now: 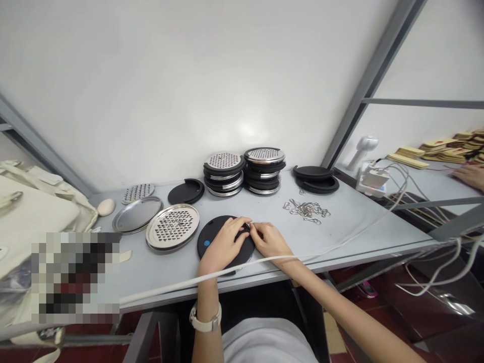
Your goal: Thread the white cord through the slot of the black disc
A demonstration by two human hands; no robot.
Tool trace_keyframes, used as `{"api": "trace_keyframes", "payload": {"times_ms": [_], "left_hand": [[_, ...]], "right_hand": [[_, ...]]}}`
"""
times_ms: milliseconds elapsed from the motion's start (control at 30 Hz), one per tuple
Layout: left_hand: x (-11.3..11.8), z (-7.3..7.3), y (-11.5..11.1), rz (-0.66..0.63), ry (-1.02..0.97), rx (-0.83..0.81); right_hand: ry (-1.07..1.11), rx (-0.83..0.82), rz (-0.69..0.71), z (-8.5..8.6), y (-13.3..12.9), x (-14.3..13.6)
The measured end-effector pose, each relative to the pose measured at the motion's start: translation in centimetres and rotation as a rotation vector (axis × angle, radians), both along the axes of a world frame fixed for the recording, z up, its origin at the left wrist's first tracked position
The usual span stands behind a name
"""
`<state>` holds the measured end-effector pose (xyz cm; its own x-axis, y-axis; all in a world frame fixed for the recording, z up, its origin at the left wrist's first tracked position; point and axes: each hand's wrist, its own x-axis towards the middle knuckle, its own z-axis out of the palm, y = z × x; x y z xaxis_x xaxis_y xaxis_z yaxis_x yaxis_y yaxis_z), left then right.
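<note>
A round black disc with a blue dot lies near the table's front edge. My left hand rests over it, fingers curved and holding it against the table near its right rim. My right hand is at that same rim, thumb and forefinger pinched on a small metal clip, mostly hidden by the fingers. Right of the hands lies a loose pile of wire clips. Left of the disc is a round metal grater plate, with a plain metal lid beside it.
Two stacks of black and metal discs, the left stack and the right stack, stand by the wall. Black rings sit at back right. A white cable crosses before my forearms. Another person's hand shows at far right.
</note>
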<state>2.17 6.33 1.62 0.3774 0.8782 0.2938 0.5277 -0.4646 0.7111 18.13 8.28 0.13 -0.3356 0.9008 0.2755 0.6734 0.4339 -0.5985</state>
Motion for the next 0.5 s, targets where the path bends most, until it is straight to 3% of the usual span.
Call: {"api": "trace_keyframes", "payload": {"times_ms": [500], "left_hand": [[0.16, 0.52, -0.11, -0.028, 0.017, 0.045]], "right_hand": [[0.035, -0.009, -0.028, 0.00, -0.07, -0.06]]}}
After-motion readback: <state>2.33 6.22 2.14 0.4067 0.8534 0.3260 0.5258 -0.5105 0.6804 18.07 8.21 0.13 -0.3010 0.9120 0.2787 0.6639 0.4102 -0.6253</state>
